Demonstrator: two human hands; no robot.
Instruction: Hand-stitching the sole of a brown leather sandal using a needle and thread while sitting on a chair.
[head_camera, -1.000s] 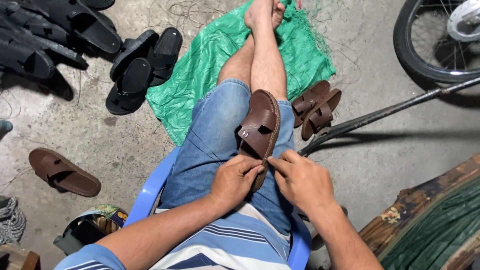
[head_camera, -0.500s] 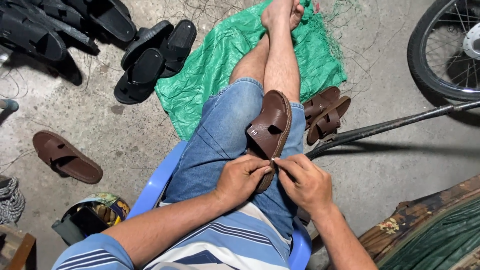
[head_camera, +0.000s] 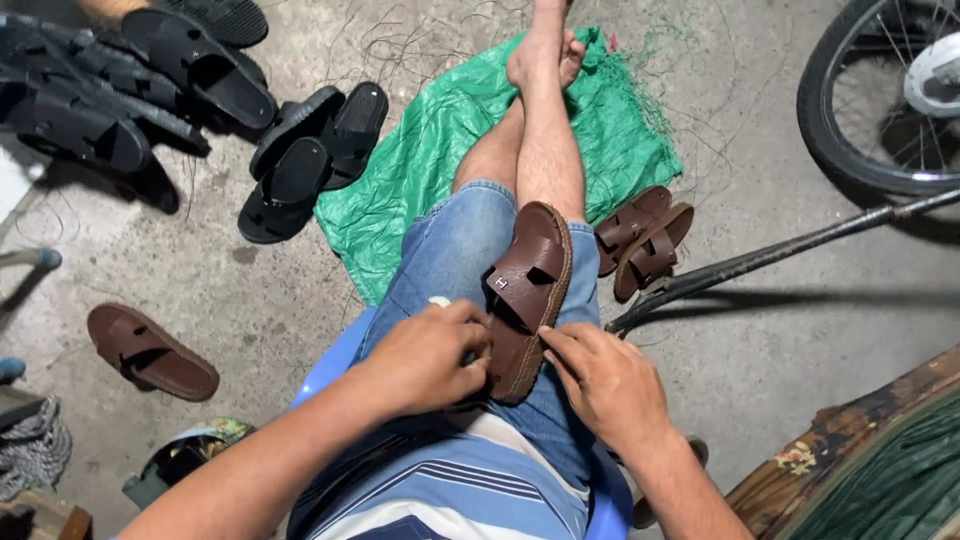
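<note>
Brown leather sandal (head_camera: 528, 295) lies on the lap, left hand (head_camera: 425, 358) closed on its heel edge, right hand (head_camera: 605, 385) pinching beside it; edge work, needing steady fingers.

I see a sandal (head_camera: 528, 295) lying on the lap, left hand (head_camera: 425, 357) at its left edge, right hand (head_camera: 600, 385) at its right. Sandal pair (head_camera: 643, 240) on floor right of the legs, sheet (head_camera: 450, 150) under the legs, single sandal (head_camera: 150, 352) far left, wheel (head_camera: 880, 100) top right.
</note>
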